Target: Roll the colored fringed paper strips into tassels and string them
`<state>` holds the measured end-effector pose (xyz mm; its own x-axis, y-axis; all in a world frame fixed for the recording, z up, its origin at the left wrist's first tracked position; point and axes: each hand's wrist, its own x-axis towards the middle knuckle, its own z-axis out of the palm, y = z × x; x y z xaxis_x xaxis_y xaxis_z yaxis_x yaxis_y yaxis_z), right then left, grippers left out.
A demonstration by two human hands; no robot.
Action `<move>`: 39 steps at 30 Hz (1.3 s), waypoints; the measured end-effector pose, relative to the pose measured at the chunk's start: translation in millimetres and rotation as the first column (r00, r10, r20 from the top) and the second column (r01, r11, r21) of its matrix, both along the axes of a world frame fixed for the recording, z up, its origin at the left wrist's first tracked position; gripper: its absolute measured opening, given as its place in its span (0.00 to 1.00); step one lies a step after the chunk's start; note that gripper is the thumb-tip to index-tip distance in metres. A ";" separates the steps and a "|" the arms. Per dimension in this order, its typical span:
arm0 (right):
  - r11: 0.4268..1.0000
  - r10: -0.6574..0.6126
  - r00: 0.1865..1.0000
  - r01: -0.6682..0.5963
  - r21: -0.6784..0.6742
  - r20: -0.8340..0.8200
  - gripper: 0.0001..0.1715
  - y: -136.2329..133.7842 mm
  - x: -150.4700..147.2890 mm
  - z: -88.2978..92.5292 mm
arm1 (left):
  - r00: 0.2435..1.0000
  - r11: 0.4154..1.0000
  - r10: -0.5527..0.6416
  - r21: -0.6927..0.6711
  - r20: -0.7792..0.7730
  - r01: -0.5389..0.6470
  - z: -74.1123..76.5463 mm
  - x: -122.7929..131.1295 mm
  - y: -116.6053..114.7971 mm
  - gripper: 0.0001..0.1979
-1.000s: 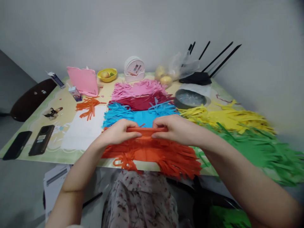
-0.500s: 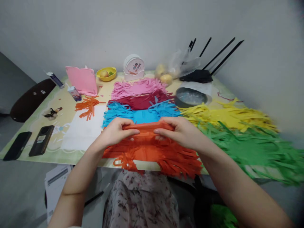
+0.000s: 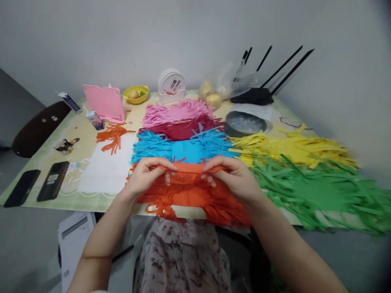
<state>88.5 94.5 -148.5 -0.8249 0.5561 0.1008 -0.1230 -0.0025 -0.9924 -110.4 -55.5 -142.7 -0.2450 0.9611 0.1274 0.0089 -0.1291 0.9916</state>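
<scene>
My left hand [image 3: 148, 174] pinches one end of the upper edge of an orange fringed tissue paper [image 3: 187, 178]. Its other end is pinched in my right hand [image 3: 233, 176], so the edge stretches between my thumbs and fingers. More orange fringed paper [image 3: 189, 199] lies below on the table, with a small orange fringe bundle [image 3: 163, 207] at its front. Just beyond my hands is a blue fringed sheet [image 3: 183, 149]; dark red [image 3: 180, 129] and pink fringed sheets [image 3: 180, 112] lie behind it. Yellow [image 3: 293, 150] and green fringed sheets [image 3: 320, 189] spread out at the right.
On the left are two phones [image 3: 52, 181] [image 3: 22, 188], white paper [image 3: 105, 171], an orange tassel [image 3: 113, 136], a drink carton [image 3: 95, 120] and a pink tablet case [image 3: 105, 103]. Behind stand a yellow bowl [image 3: 136, 99], a dark bowl [image 3: 246, 126] and a black router [image 3: 253, 96].
Both hands have come slightly down and toward me with the orange paper. The fingers have shifted along its edge, and more of the blue sheet shows behind.
</scene>
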 end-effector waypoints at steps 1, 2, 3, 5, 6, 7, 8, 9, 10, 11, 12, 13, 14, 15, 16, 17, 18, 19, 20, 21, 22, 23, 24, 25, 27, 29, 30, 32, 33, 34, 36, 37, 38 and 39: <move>1.000 0.006 1.000 -0.007 -0.025 -0.022 0.10 0.0 -0.3 -1.9 | 1.000 1.000 -0.005 0.017 -0.010 0.005 -0.1 0.1 0.0 0.10; 0.999 0.009 0.999 -0.011 -0.049 -0.041 0.10 -0.1 -0.9 -3.3 | 1.000 1.000 -0.005 0.029 -0.025 0.005 0.4 0.4 0.0 0.10; 0.997 0.009 0.999 -0.013 -0.071 -0.053 0.10 -0.3 -1.6 -4.4 | 0.999 0.999 0.004 0.035 -0.045 -0.002 1.2 0.7 0.0 0.10; 0.994 0.001 0.998 -0.007 -0.108 -0.060 0.09 -0.3 -2.9 -5.7 | 0.996 0.999 0.018 0.028 -0.083 -0.016 3.3 1.5 -0.4 0.10; 0.993 -0.006 0.999 0.000 -0.120 -0.054 0.08 0.0 -3.3 -6.2 | 0.995 1.000 0.015 0.020 -0.096 -0.013 4.3 2.0 -0.8 0.10; 0.992 -0.012 0.999 0.006 -0.124 -0.044 0.08 0.3 -3.5 -6.6 | 0.994 1.000 0.010 0.012 -0.107 -0.008 5.3 2.6 -1.2 0.10; 0.994 -0.010 0.999 0.006 -0.112 -0.036 0.07 0.8 -3.4 -6.9 | 0.992 1.000 0.008 0.003 -0.124 -0.008 6.1 3.3 -1.5 0.11; 0.997 -0.005 0.999 0.003 -0.080 -0.032 0.08 1.1 -3.1 -6.9 | 0.989 1.000 0.015 -0.006 -0.148 -0.016 6.7 4.2 -1.8 0.12; 1.000 -0.003 1.000 0.003 -0.024 -0.028 0.09 1.2 -2.5 -6.4 | 0.984 0.999 0.031 -0.014 -0.176 -0.034 7.1 5.3 -1.9 0.13; 0.998 -0.010 1.000 0.011 0.055 -0.018 0.10 0.8 -1.8 -5.4 | 0.977 0.998 0.056 -0.020 -0.204 -0.062 7.3 6.5 -2.0 0.13; 0.987 -0.027 1.000 0.027 0.156 -0.006 0.12 0.0 -1.0 -3.8 | 0.969 0.995 0.086 -0.026 -0.230 -0.094 7.3 7.6 -1.9 0.12; 0.961 -0.050 0.999 0.046 0.273 0.007 0.12 -1.2 -0.2 -1.7 | 0.960 0.992 0.111 -0.030 -0.256 -0.123 7.2 8.6 -1.9 0.11; 0.917 -0.078 0.997 0.066 0.393 0.014 0.13 -2.7 0.5 0.7 | 0.948 0.989 0.132 -0.026 -0.288 -0.146 7.2 9.3 -1.8 0.11; 0.861 -0.107 0.994 0.085 0.502 0.016 0.11 -4.4 1.2 3.1 | 0.930 0.986 0.153 -0.017 -0.334 -0.169 7.2 9.7 -1.7 0.13; 0.801 -0.130 0.991 0.096 0.591 0.015 0.09 -5.9 1.8 5.3 | 0.903 0.982 0.169 -0.006 -0.395 -0.187 7.3 9.7 -1.6 0.15; 0.746 -0.149 0.989 0.105 0.657 0.012 0.06 -7.1 2.2 7.2 | 0.868 0.980 0.181 0.005 -0.462 -0.201 7.6 9.5 -1.4 0.15; 0.703 -0.170 0.985 0.113 0.702 0.012 0.07 -7.9 2.6 8.5 | 0.833 0.978 0.185 0.011 -0.521 -0.211 7.8 9.2 -1.2 0.14; 0.674 -0.193 0.981 0.119 0.729 0.018 0.10 -8.1 2.8 9.2 | 0.804 0.977 0.183 0.011 -0.566 -0.215 7.9 8.8 -0.8 0.11; 0.660 -0.213 0.977 0.120 0.742 0.032 0.11 -7.9 3.1 9.4 | 0.785 0.976 0.180 0.007 -0.592 -0.218 8.0 8.6 -0.4 0.08; 0.660 -0.226 0.973 0.113 0.743 0.052 0.10 -7.3 3.3 9.2 | 0.782 0.975 0.177 0.001 -0.597 -0.220 7.8 8.6 0.0 0.06; 0.671 -0.233 0.970 0.108 0.733 0.071 0.08 -6.5 3.5 8.7 | 0.796 0.975 0.176 -0.005 -0.579 -0.220 7.6 8.8 0.4 0.04; 0.695 -0.234 0.968 0.104 0.712 0.087 0.06 -5.9 3.7 8.0 | 0.828 0.977 0.170 -0.017 -0.535 -0.212 7.3 9.3 0.7 0.04; 0.729 -0.228 0.968 0.102 0.677 0.101 0.04 -5.5 3.9 7.2 | 0.875 0.982 0.149 -0.037 -0.460 -0.187 6.9 10.1 1.0 0.05; 0.773 -0.218 0.970 0.102 0.627 0.111 0.04 -5.5 4.0 6.4 | 0.926 0.987 0.119 -0.057 -0.359 -0.150 6.6 11.0 1.0 0.06; 0.863 -0.193 0.975 0.118 0.492 0.105 0.04 -6.8 3.9 4.9 | 0.989 0.994 0.055 -0.082 -0.140 -0.067 5.9 13.2 0.7 0.07; 0.924 -0.179 0.981 0.143 0.354 0.070 0.05 -9.3 3.0 3.6 | 1.000 0.997 0.028 -0.079 0.000 -0.028 4.9 14.9 0.2 0.06; 0.941 -0.179 0.983 0.158 0.299 0.045 0.05 -10.4 2.4 2.9 | 0.999 0.997 0.031 -0.073 0.033 -0.029 4.0 15.4 -0.1 0.07; 0.959 -0.178 0.984 0.174 0.225 -0.004 0.06 -11.9 1.0 1.4 | 0.997 0.997 0.040 -0.062 0.072 -0.036 1.3 15.7 -0.5 0.09; 0.964 -0.173 0.985 0.174 0.200 -0.023 0.07 -12.0 0.5 0.3 | 0.995 0.998 0.042 -0.056 0.087 -0.037 -0.5 15.5 -0.7 0.10; 0.969 -0.166 0.985 0.171 0.180 -0.041 0.08 -11.8 0.0 -0.9 | 0.994 0.998 0.041 -0.048 0.099 -0.037 -2.4 15.2 -0.8 0.10; 0.976 -0.146 0.987 0.155 0.155 -0.068 0.08 -10.8 -0.4 -3.8 | 0.993 0.999 0.034 -0.024 0.113 -0.032 -6.1 14.2 -1.2 0.09; 0.978 -0.140 0.987 0.150 0.145 -0.077 0.09 -10.3 -0.3 -5.1 | 0.993 1.000 0.028 -0.011 0.114 -0.026 -7.6 13.7 -1.4 0.09; 0.979 -0.137 0.987 0.148 0.138 -0.081 0.09 -9.9 0.0 -6.2 | 0.993 1.000 0.022 0.001 0.112 -0.022 -8.6 13.2 -1.8 0.08; 0.980 -0.137 0.988 0.146 0.134 -0.078 0.09 -9.7 0.4 -7.0 | 0.994 1.000 0.015 0.011 0.110 -0.016 -9.2 12.8 -2.2 0.08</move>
